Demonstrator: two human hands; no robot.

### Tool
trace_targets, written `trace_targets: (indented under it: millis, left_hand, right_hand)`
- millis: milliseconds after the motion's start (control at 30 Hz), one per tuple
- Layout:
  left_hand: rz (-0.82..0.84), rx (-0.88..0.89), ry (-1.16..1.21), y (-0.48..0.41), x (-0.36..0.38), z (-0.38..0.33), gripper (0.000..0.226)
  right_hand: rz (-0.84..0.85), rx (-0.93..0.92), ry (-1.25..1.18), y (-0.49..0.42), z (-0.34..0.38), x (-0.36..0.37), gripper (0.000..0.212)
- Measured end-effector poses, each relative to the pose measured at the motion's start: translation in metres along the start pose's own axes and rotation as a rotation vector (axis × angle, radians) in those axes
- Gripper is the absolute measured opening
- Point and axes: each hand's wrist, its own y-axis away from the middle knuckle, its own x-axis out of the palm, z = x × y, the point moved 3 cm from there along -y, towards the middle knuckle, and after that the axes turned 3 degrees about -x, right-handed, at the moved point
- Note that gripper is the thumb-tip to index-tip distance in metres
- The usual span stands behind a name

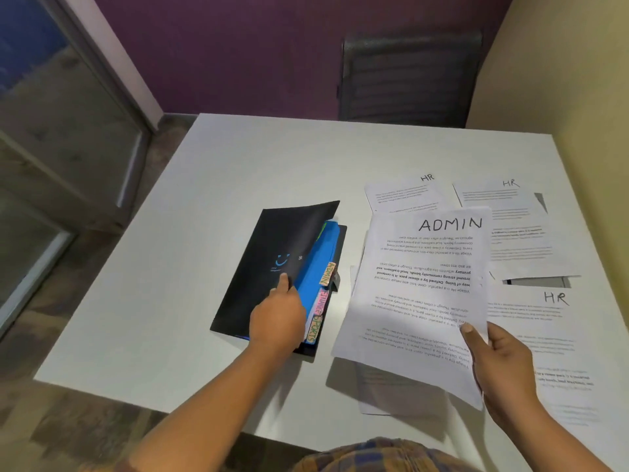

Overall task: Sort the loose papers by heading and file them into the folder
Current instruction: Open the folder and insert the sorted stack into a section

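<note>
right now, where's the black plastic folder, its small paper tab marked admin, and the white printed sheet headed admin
black plastic folder (pixel 272 240), head view, on its raised front cover
small paper tab marked ADMIN (pixel 327 274), head view, middle of the tab
white printed sheet headed ADMIN (pixel 425 284), head view, on the mid-page text

Handwritten headings and labels
Just right of the folder (pixel 272 240), the ADMIN sheet (pixel 418 284) bears handwritten "ADMIN"; three HR sheets (pixel 405 195) (pixel 510 206) (pixel 544 321) farther right each read "HR". The folder's tabs (pixel 321 301) read "ADMIN", "FINANCE", "SPORTS".
</note>
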Motion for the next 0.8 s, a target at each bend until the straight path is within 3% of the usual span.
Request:
trace_targets:
  millis: [333, 633, 800]
  left_hand:
    - [0.019, 0.024, 0.172, 0.004, -0.006, 0.008, 0.084]
    - [-0.022, 0.046, 0.38, 0.013, -0.009, -0.002, 0.074]
    - [-0.024, 0.034, 0.408, 0.014, -0.012, -0.002, 0.074]
  right_hand:
    - [0.015, -0.059, -0.053, -0.017, 0.039, 0.034, 0.013]
    - [0.065, -0.195, 0.122, -0.022, 0.053, 0.089, 0.019]
    - [0.191, -0.253, 0.217, -0.012, 0.06, 0.113, 0.017]
